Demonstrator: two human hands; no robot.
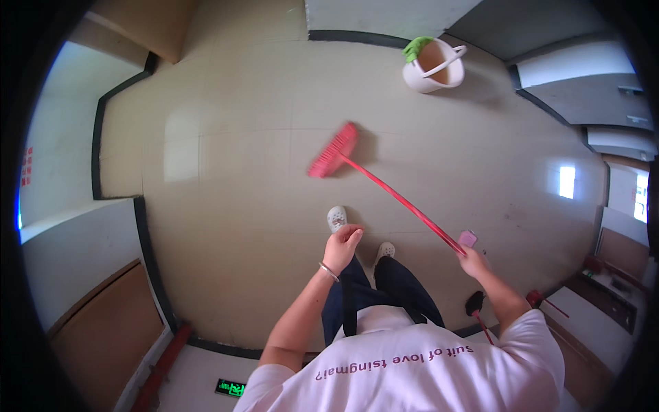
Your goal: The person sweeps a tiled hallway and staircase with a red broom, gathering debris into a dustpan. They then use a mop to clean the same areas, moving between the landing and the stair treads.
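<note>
My right hand [473, 261] grips the upper end of a red broom handle [396, 195]. The handle slants away to the pink broom head [334, 150], which is slightly blurred on the tiled floor [247, 175]. My left hand [344, 246], a bangle at its wrist, hovers in front of my body with curled fingers. Nothing shows in it, and it is apart from the broom. Below it is one of my white clogs [337, 218]; the other clog [385, 251] is beside it. Just past my right hand appears a small pink object [468, 238], partly covered.
A white bucket [414, 77] holding brownish liquid stands near the far wall, with a green cloth [416, 49] over its rim. Behind my right arm is a black-headed brush [474, 303] on a pink handle. A red pipe [165, 365] runs at the lower left.
</note>
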